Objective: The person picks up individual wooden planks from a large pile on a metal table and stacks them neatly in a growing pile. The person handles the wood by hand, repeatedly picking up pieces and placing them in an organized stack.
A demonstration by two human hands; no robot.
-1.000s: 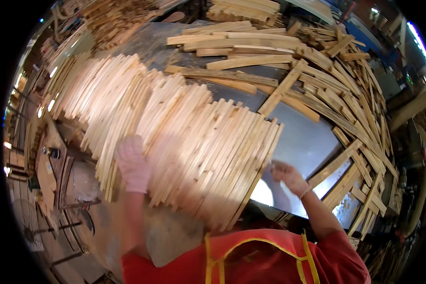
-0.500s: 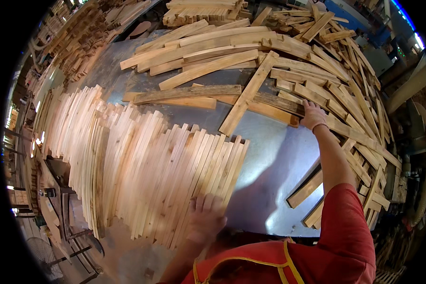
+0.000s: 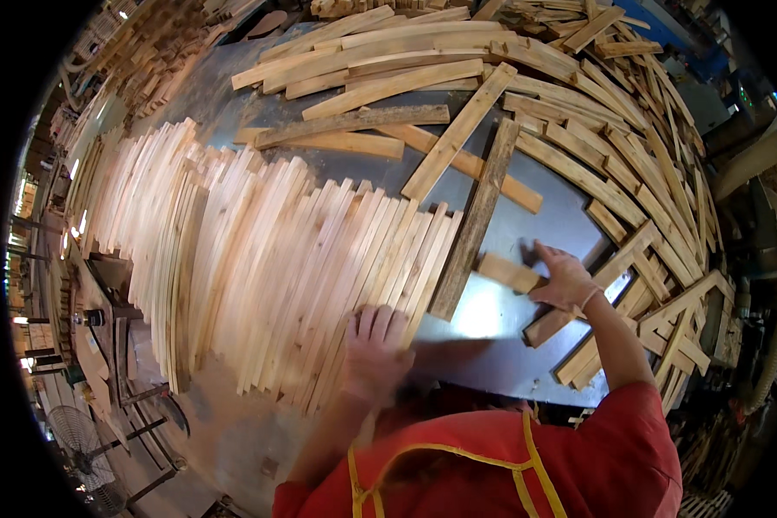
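Observation:
My left hand (image 3: 375,352) lies with fingers spread on the near ends of a row of pale wooden strips (image 3: 302,276). The strips stand side by side, long and narrow. Above the metal tabletop (image 3: 483,332), my right hand (image 3: 565,278) has its fingers stretched and apart. Its thumb is at the end of a short wooden block (image 3: 505,272); whether it presses on the block I cannot tell. A dark, rough-faced plank (image 3: 479,216) lies slanted just right of the row. Another plank (image 3: 459,131) lies slanted beyond it.
Loose planks (image 3: 630,173) are heaped along the table's right side and several longer boards (image 3: 388,56) lie across its far part. Crossed pieces (image 3: 609,285) lie beside my right forearm. A fan (image 3: 82,453) stands on the floor at lower left.
My right hand has come back toward me from the far planks. The dark rough plank now lies slanted beside the strips, and a short block shows by my right hand. My left hand stays on the strips.

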